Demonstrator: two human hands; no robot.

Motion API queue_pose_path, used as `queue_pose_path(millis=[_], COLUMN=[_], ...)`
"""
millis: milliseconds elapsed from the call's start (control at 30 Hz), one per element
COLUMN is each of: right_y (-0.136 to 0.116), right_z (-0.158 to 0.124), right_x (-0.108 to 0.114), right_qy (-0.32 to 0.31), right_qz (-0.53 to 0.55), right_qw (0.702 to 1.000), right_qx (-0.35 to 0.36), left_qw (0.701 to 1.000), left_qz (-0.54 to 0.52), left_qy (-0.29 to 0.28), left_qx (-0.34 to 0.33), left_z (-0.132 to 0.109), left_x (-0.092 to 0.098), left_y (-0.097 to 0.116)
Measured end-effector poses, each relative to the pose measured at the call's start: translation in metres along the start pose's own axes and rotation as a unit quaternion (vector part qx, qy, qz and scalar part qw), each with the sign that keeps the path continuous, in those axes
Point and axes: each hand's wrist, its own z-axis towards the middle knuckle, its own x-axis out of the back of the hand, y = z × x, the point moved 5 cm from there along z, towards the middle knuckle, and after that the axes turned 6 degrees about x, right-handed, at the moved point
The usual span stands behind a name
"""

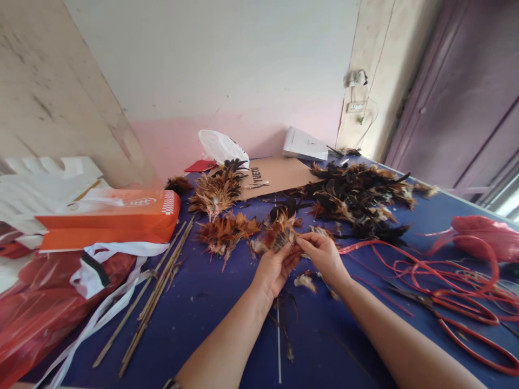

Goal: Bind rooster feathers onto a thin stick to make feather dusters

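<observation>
Head view: left hand (277, 268) and right hand (325, 255) both pinch one feather bunch (278, 234).

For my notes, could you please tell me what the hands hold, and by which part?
A bunch of brown feathers: the left hand grips its base, and the right hand pinches the same end.

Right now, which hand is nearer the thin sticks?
Left. The left hand holds the feather bunch, a gap right of the sticks; the right hand pinches the same bunch from farther right.
</observation>
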Motion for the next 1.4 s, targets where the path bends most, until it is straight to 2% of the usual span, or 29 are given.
queue_pose_path(millis=[100, 200, 333, 467, 600, 900, 1000, 1133, 1267, 1400], right_y=[0.003, 0.008, 0.013, 0.011, 0.007, -0.009, -0.007, -0.003, -0.002, -0.007], right_z=[0.001, 0.000, 0.000, 0.004, 0.005, 0.005, 0.005, 0.008, 0.009, 0.007], right_x=[0.000, 0.000, 0.004, 0.010, 0.013, 0.014, 0.015, 0.019, 0.018, 0.013], right_qy=[-0.016, -0.058, -0.088, -0.084, -0.112, -0.210, -0.194, -0.126, -0.105, -0.098], right_qz=[0.072, 0.147, 0.186, 0.137, 0.056, -0.021, -0.015, 0.063, 0.122, 0.091], right_qw=[0.995, 0.979, 0.961, 0.975, 0.986, 0.977, 0.980, 0.987, 0.983, 0.990], right_qx=[-0.061, -0.129, -0.184, -0.151, -0.107, -0.040, -0.050, -0.080, -0.085, -0.052], left_qw=[1.000, 0.999, 0.997, 0.993, 0.991, 0.991, 0.991, 0.993, 0.994, 0.993], left_qz=[0.022, 0.033, 0.073, 0.118, 0.129, 0.111, 0.108, 0.100, 0.090, 0.089], left_qy=[-0.007, -0.014, -0.025, -0.031, -0.033, -0.068, -0.066, -0.046, -0.036, -0.037], left_qx=[-0.003, -0.002, 0.005, 0.004, 0.018, 0.041, 0.046, 0.043, 0.052, 0.071], left_z=[0.001, 0.002, 0.002, -0.001, -0.004, -0.006, -0.005, 0.000, 0.002, 0.001], left_x=[0.000, 0.002, 0.003, -0.001, -0.003, -0.005, -0.004, 0.002, 0.005, 0.004], left_y=[-0.001, -0.002, -0.004, -0.002, -0.002, -0.005, -0.006, -0.004, -0.004, -0.007])
